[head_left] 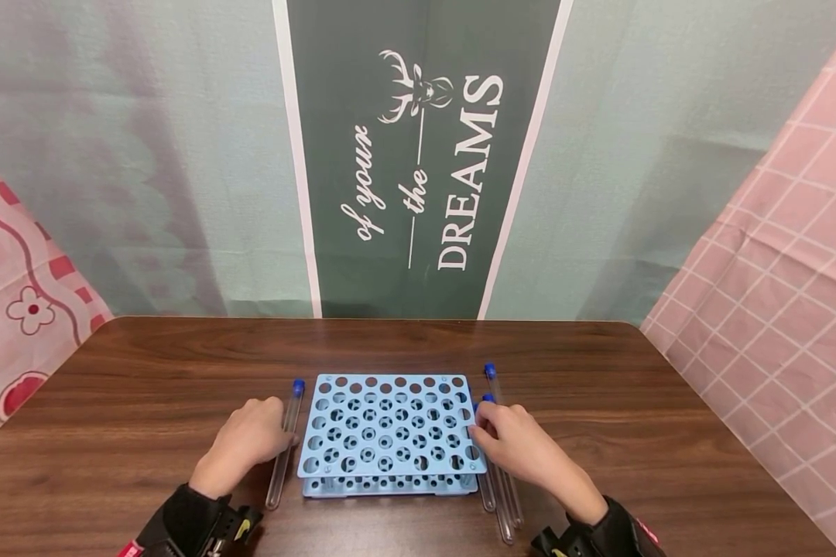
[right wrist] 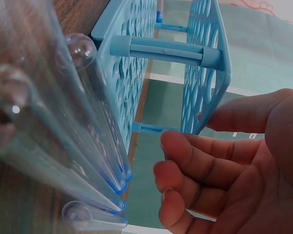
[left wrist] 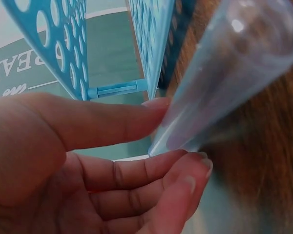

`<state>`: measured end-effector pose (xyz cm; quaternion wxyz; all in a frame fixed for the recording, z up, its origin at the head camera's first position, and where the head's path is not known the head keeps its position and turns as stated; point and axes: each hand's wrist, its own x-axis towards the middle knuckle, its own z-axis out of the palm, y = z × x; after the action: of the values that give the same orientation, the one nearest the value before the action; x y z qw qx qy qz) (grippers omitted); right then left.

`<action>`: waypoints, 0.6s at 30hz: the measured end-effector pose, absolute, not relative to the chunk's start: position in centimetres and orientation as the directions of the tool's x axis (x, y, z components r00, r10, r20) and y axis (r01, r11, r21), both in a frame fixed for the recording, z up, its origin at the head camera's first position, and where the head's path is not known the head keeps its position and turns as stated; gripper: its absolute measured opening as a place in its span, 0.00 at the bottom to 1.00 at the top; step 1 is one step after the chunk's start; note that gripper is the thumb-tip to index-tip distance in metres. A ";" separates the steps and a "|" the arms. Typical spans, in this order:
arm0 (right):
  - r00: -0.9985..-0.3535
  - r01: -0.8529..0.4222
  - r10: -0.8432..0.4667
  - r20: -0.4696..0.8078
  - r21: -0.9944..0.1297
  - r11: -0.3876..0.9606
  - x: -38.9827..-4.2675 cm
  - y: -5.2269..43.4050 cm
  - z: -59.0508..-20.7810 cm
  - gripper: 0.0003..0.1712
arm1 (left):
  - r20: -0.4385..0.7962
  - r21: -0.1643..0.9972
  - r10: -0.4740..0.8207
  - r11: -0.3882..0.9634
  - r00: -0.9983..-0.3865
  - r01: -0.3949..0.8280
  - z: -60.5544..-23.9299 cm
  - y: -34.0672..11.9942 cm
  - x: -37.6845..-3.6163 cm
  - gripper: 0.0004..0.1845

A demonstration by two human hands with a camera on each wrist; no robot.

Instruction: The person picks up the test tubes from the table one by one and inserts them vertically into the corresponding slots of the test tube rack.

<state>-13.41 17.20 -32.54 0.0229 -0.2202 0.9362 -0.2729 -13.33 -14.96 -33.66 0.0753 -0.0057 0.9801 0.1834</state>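
A light blue two-tier test tube rack stands between the two hands, its top plate full of round holes. Left of it lies a clear test tube with a blue cap. My left hand is over this tube, thumb and fingertips on either side of it in the left wrist view. My right hand pinches the right edge of the rack's top plate; in the right wrist view the thumb is on the outer face and the curled fingers are on the inner side.
Several capped test tubes lie close together along the rack's right side, partly under the right hand. The wooden table ends at a hanging green curtain, with pink cloth at both sides.
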 end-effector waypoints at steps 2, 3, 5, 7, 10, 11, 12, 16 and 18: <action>-0.902 -0.398 -0.425 0.074 -0.523 0.753 -13.4 17.2 -32.6 0.09 | -0.154 0.365 0.015 0.930 -0.988 -0.042 -33.7 -15.0 -13.3 0.13; -0.902 -0.397 -0.426 0.072 -0.525 0.753 -13.4 17.2 -32.6 0.09 | -0.156 0.370 0.015 0.928 -0.988 -0.045 -33.8 -15.0 -13.3 0.13; -0.902 -0.397 -0.426 0.071 -0.526 0.752 -13.4 17.2 -32.6 0.10 | -0.159 0.380 0.015 0.924 -0.987 -0.047 -33.8 -15.0 -13.2 0.13; -0.902 -0.395 -0.425 0.071 -0.527 0.752 -13.4 17.2 -32.6 0.10 | -0.161 0.386 0.016 0.921 -0.987 -0.048 -33.9 -15.0 -13.2 0.13; -0.901 -0.400 -0.428 0.076 -0.527 0.750 -13.4 17.3 -32.6 0.10 | -0.161 0.392 0.023 0.919 -0.987 -0.043 -34.0 -14.9 -13.3 0.13; -0.900 -0.403 -0.430 0.078 -0.529 0.747 -13.4 17.3 -32.6 0.10 | -0.162 0.391 0.023 0.920 -0.986 -0.043 -34.0 -14.9 -13.3 0.13; -0.900 -0.403 -0.430 0.079 -0.530 0.746 -13.4 17.3 -32.6 0.10 | -0.164 0.392 0.024 0.919 -0.986 -0.043 -34.0 -14.9 -13.3 0.13; -0.898 -0.406 -0.433 0.081 -0.536 0.741 -13.4 17.4 -32.6 0.09 | -0.185 0.399 0.012 0.915 -0.983 -0.064 -34.0 -14.9 -13.3 0.12; -0.901 -0.399 -0.428 0.075 -0.535 0.745 -13.4 17.3 -32.6 0.09 | -0.193 0.402 0.006 0.913 -0.981 -0.073 -34.1 -14.9 -13.4 0.11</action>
<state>-13.40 17.31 -32.60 0.0263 -0.2213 0.9338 -0.2800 -13.37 -14.88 -34.08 0.0955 -0.0172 0.9732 0.2084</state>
